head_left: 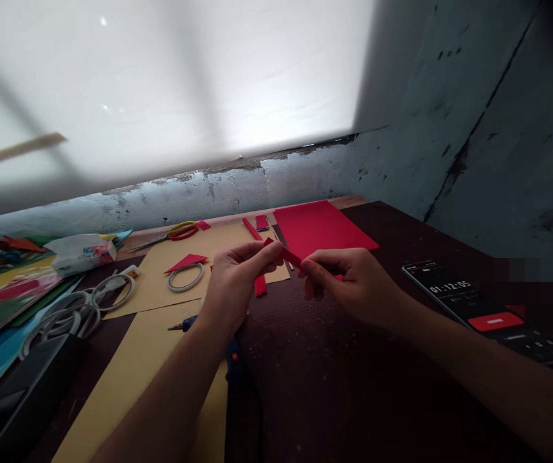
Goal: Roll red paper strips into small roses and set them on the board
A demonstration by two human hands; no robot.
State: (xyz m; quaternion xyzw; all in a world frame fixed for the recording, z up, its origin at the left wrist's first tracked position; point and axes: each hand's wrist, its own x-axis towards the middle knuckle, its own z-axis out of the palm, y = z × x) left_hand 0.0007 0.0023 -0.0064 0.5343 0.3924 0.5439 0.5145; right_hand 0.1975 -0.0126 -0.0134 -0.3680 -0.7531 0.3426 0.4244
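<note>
Red paper strip [287, 254] is held just above the dark table [353, 386], spanning the gap between both hands. Left hand [235, 280] pinches its upper end between thumb and fingertips; right hand [348, 283] pinches the lower end, fingers curled together. Judged step: the strip is being folded or creased by hand. A next move would call for steady grip at both ends and aligned edges. Beyond the hands lies a red sheet [322, 228] on tan card [194, 257]; scissors [175, 233] and a tape ring [186, 277] rest to the left, a phone [483, 312] to the right.
</note>
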